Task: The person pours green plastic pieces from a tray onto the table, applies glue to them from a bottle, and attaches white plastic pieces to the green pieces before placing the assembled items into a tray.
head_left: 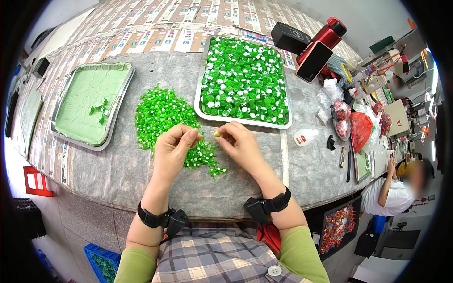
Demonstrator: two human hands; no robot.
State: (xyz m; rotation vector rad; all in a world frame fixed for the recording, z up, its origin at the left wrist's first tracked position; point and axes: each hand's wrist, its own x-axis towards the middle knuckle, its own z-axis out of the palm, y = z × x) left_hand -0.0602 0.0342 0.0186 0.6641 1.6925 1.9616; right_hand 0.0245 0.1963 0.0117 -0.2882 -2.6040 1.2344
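Above the table's near half my two hands face each other, a short gap between their fingertips. My left hand [171, 150] is closed in a pinch over the edge of a pile of small green pieces with white dots [165, 112]. What sits in that pinch I cannot make out against the green behind it. Between thumb and fingers of my right hand [241, 147] is a small yellow piece [217, 134]. Beyond the right hand lies a metal tray [245, 120] filled with green and white round pieces.
On the left a green-lined tray [85, 101] holds a few green-white pieces [100, 111]. A white bottle [306, 137] lies right of the full tray. A red flask [325, 37], a phone [314, 61] and a black box [290, 37] stand behind. Another person [389, 195] sits at the right.
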